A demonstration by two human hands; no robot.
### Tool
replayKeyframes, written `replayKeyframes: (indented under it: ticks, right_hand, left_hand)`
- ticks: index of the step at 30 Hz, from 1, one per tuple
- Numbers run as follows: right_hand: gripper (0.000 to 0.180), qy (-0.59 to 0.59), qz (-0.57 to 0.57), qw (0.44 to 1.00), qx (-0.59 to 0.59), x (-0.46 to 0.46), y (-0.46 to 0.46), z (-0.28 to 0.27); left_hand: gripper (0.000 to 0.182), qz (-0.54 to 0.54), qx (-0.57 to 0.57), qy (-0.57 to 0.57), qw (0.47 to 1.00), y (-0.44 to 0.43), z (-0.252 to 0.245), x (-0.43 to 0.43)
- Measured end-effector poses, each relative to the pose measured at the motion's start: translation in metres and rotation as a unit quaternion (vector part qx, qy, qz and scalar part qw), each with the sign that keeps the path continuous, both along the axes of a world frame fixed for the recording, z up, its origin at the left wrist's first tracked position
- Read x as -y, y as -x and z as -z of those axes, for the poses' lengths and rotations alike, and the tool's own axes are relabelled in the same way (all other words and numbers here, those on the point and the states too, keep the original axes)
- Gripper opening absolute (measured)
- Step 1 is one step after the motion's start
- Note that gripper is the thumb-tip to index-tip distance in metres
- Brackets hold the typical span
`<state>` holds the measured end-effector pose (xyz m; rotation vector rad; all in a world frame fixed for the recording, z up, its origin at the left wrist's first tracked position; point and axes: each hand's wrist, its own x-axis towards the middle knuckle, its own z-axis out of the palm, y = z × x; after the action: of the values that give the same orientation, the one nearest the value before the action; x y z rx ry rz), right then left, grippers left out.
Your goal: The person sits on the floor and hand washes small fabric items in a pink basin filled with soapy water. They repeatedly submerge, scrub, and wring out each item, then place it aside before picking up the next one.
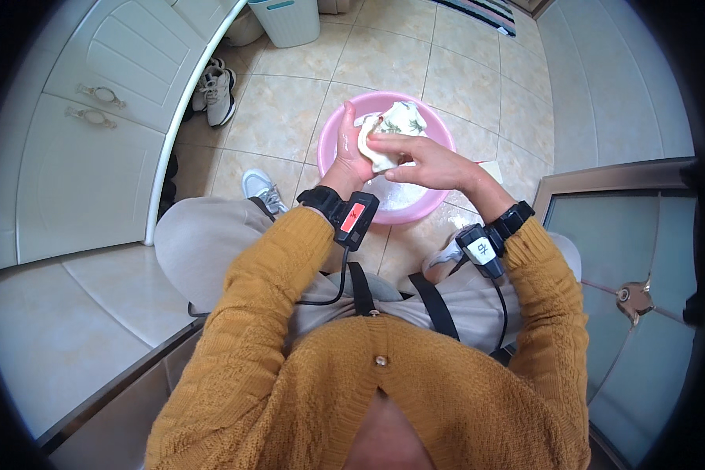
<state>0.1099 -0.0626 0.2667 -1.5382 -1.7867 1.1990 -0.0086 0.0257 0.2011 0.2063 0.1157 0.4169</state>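
Observation:
Over a pink plastic basin [329, 138] on the floor, my left hand [351, 147] supports a wet white cloth [408, 120] with a green leaf print, its palm up and thumb pointing away from me. My right hand [426, 158] lies across the near part of the cloth, fingers pressed on its folded edge. A small brownish spot shows on the cloth near my right fingertips. Below the hands, soapy water [396, 195] is visible in the basin. The part of my left hand under the cloth is hidden.
White cabinets [88, 176] stand at the left, with sneakers [218, 94] beside them. A light plastic bin [291, 23] is at the top. A pale block-like object [491, 171] lies right of the basin. The glass-panelled door [611, 235] is at the right, a striped mat [482, 13] at the top right.

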Motion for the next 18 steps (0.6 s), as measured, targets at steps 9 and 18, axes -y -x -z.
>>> replayKeyframes:
  ticks: [9, 18]
  right_hand:
    - [0.026, 0.089, 0.038, 0.971, -0.217, -0.004, -0.012, -0.010]
    - [0.050, -0.249, 0.157, 0.895, 0.336, -0.011, -0.012, 0.019]
  left_hand:
    - [0.099, 0.107, 0.142, 0.152, 0.972, 0.000, -0.013, -0.010]
    - [0.085, 0.054, 0.136, 0.073, 0.986, -0.004, 0.002, -0.007]
